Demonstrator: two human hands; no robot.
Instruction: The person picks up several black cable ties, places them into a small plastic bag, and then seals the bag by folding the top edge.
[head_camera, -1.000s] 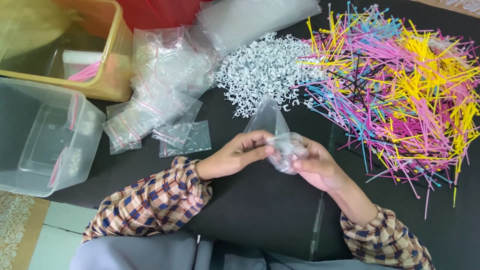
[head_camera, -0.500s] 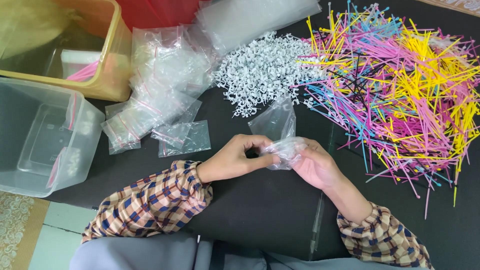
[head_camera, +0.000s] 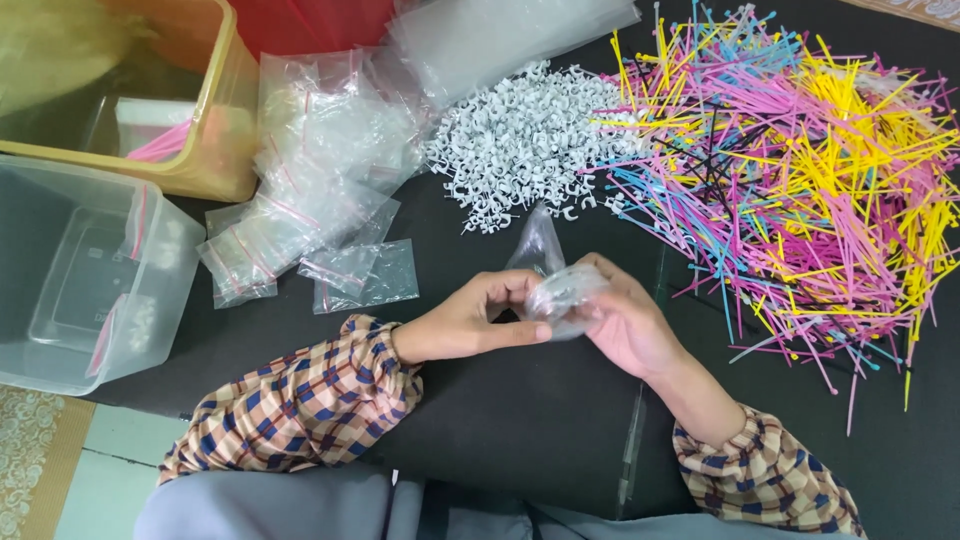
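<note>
Both of my hands meet over the black mat (head_camera: 520, 430) and grip one small clear plastic bag (head_camera: 552, 278) with white clips inside. My left hand (head_camera: 475, 320) pinches the bag from the left. My right hand (head_camera: 625, 320) cups it from the right and below. The bag's open top sticks up toward the heap of white cable clips (head_camera: 525, 140). To the right of that heap lies a wide pile of coloured cable ties (head_camera: 800, 170) in pink, yellow and blue.
A stack of empty clear zip bags (head_camera: 310, 170) lies left of the clips. A clear plastic tub (head_camera: 80, 270) holding filled bags stands at the left edge, with a yellow bin (head_camera: 215, 130) behind it. A strip of floor (head_camera: 60, 470) shows at lower left.
The bag and both hands have shifted slightly right and down. The fingers have worked along the bag's top; the grip stays on it.
</note>
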